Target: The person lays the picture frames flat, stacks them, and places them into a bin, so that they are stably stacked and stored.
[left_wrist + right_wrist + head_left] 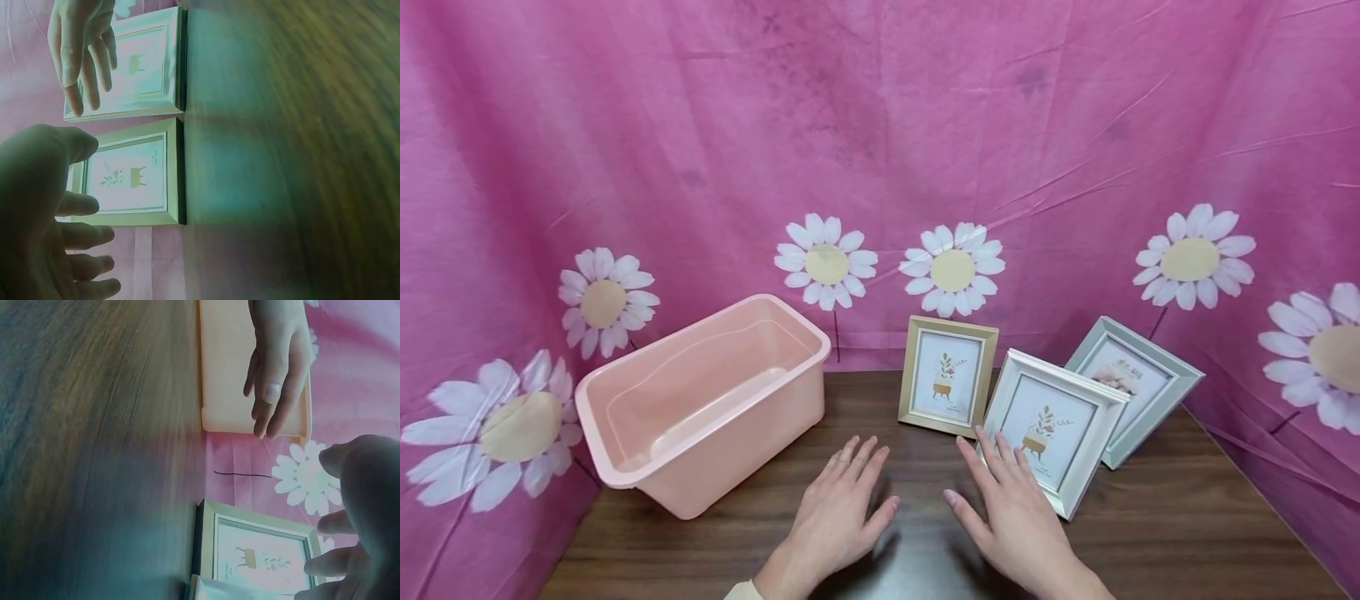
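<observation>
My left hand (841, 510) hovers over the table with fingers extended, right of the pink plastic bin (730, 454). It holds nothing. My right hand (1011, 517) is likewise held out with straight fingers, in front of the white picture frame (1075, 400); its fingertips overlap that frame's lower left edge in the head view, and I cannot tell whether they touch it. A gold picture frame (913, 375) stands upright behind the gap between the hands. Farther right, a grey-green picture frame (1157, 400) leans tilted, partly hidden by the white one.
The dark wooden table (925, 575) carries all of these. A pink cloth (880, 150) printed with white daisies hangs behind and along both sides. The bin's open top faces up, and its visible inside holds nothing.
</observation>
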`<action>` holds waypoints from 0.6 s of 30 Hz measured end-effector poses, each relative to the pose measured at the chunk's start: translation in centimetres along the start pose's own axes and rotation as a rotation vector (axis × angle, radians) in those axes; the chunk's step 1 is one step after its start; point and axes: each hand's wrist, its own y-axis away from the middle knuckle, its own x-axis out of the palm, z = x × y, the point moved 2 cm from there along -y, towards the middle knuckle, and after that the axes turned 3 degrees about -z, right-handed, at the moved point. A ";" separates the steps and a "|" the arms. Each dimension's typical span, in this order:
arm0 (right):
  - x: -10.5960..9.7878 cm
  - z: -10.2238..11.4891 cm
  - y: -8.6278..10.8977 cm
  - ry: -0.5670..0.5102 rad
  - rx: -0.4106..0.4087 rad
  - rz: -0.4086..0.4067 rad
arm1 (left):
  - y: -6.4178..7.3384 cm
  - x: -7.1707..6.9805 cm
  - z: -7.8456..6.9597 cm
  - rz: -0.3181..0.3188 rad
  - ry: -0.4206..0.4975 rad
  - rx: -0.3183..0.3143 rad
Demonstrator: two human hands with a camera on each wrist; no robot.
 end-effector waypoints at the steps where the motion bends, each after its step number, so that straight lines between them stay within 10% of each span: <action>1: -0.1 0.0 0.0 -0.006 -0.005 -0.023 | 0.0 0.0 0.0 -0.008 0.008 0.003; 11: -0.9 -0.6 -0.2 -0.107 -0.041 -0.194 | -0.1 -0.5 0.2 -0.176 0.059 0.073; 18: -1.5 -1.5 -0.1 -0.162 -0.008 -0.256 | -0.5 -0.5 0.2 -0.164 0.149 0.087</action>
